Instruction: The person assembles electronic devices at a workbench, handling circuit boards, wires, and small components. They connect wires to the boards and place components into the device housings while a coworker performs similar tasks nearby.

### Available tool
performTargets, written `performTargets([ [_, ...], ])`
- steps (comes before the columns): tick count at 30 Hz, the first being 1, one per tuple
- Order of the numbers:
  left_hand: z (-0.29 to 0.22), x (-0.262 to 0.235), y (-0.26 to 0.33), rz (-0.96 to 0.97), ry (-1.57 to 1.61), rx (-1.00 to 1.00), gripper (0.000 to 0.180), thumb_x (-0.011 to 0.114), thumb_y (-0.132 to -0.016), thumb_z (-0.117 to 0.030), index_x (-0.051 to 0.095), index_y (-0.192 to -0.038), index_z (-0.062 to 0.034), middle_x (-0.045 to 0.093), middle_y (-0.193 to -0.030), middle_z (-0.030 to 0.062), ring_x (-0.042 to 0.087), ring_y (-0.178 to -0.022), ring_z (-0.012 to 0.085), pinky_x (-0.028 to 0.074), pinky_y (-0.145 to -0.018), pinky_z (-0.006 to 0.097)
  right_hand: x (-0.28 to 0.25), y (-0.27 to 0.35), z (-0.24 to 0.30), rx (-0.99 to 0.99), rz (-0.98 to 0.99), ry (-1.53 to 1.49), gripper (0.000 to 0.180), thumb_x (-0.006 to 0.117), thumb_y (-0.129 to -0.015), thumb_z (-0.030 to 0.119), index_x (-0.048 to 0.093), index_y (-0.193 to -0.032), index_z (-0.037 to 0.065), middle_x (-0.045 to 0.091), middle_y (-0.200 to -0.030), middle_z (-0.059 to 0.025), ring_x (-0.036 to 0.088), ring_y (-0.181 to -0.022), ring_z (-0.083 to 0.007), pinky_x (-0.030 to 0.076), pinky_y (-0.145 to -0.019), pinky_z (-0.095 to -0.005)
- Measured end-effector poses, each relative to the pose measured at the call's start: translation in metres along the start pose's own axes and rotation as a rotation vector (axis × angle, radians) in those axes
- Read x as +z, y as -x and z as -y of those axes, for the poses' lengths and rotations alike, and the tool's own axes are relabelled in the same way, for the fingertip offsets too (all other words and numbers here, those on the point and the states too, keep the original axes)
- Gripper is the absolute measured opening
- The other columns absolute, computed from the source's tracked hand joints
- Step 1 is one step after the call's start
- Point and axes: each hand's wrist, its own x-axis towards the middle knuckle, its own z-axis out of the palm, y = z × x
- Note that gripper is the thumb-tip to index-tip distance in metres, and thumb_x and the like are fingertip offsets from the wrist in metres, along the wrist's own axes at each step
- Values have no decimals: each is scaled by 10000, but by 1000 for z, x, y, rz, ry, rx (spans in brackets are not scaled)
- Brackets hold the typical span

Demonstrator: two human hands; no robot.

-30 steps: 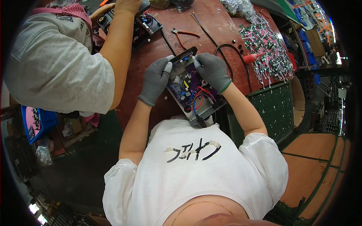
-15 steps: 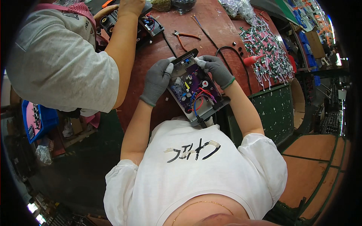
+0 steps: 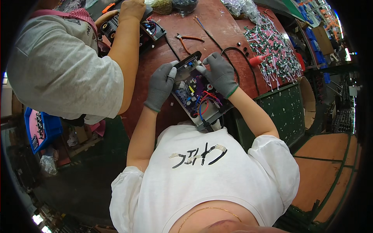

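An open metal device case [image 3: 213, 116] leans toward me at the table's near edge. Inside it lie a purple circuit board [image 3: 191, 95] and red and blue wires [image 3: 206, 101]; a dark end panel [image 3: 191, 58] forms its far side. My gloved left hand [image 3: 160, 83] grips the case's far left corner, thumb over the rim. At the far right corner, my gloved right hand [image 3: 220, 73] has thumb and forefinger bent around a small whitish piece beside the panel. That piece is too small to name and partly hidden by the fingers.
Orange-handled cutters [image 3: 190, 38] and a black cable [image 3: 217, 42] lie beyond the case. To the right are a red bottle [image 3: 257, 60] and a heap of small wired parts [image 3: 272, 54]. On my left, a co-worker's arm [image 3: 130, 58] reaches over another device [image 3: 153, 29].
My right hand has shifted slightly left, its thumb now further over the case and its fingers more spread. The left hand keeps its hold. The case stays nearly in place.
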Motion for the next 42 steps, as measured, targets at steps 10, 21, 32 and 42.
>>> performTargets([
  [10, 5, 2, 0, -8, -16, 17, 267, 533, -985, -202, 652, -1143, -23, 671, -1030, 178, 660, -957, 335, 520, -834, 386, -8, -13, 11, 118, 147, 79, 267, 682, -863, 358, 659, -944, 104, 623, -984, -117, 658, -927, -295, 521, -743, -420],
  [21, 2, 0, 0, -14, -1, 27, 272, 533, -985, -210, 653, -1142, -23, 671, -1032, 188, 662, -959, 337, 522, -831, 390, -27, -16, 15, 209, 152, -9, 335, 688, -858, 396, 634, -963, 82, 705, -916, -120, 698, -852, -317, 531, -759, -422],
  [32, 6, 2, 1, -33, 0, 10, 272, 536, -986, -223, 658, -1145, -39, 672, -1045, 172, 663, -954, 331, 525, -829, 391, 4, -16, -2, 247, 175, -259, 298, 690, -875, 308, 597, -1021, 65, 705, -990, -135, 699, -888, -313, 540, -758, -402],
  [42, 5, 2, 1, -38, -3, 4, 271, 533, -986, -224, 661, -1144, -46, 673, -1048, 167, 660, -959, 329, 523, -841, 390, -4, -13, -1, 459, 298, -913, 216, 620, -950, 181, 624, -1047, -12, 681, -838, -56, 572, -572, -63, 443, -498, -208],
])
